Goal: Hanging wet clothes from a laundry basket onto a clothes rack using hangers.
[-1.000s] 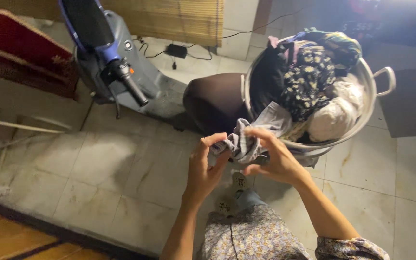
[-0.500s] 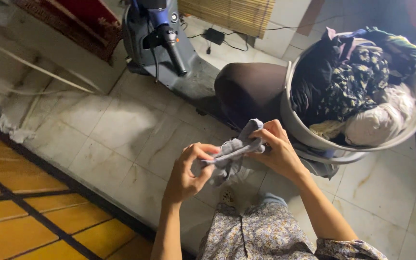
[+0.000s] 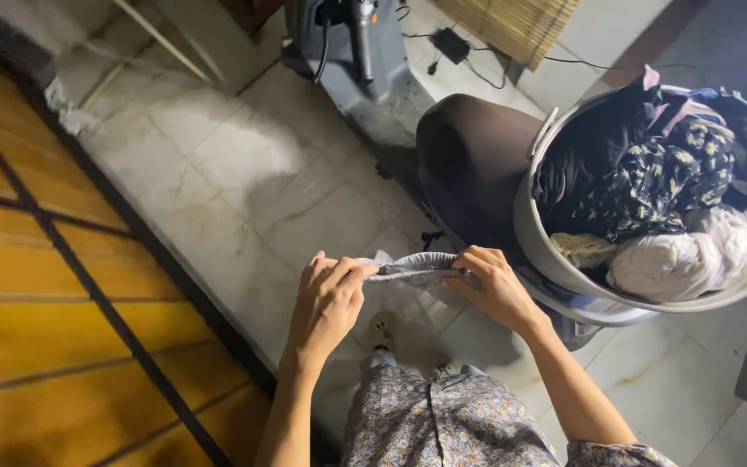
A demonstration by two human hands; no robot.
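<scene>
A small grey cloth (image 3: 408,268) is stretched taut and level above the floor.

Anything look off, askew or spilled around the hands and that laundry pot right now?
Nothing spilled. The metal pot is perched tilted on the scooter seat, heaped with clothes above its rim, so it looks precarious. Left hand and right hand stretch a grey cloth between them.

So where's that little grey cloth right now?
The grey cloth is stretched between the left hand and the right hand, above the tiled floor, beside the metal basin of laundry.
</scene>
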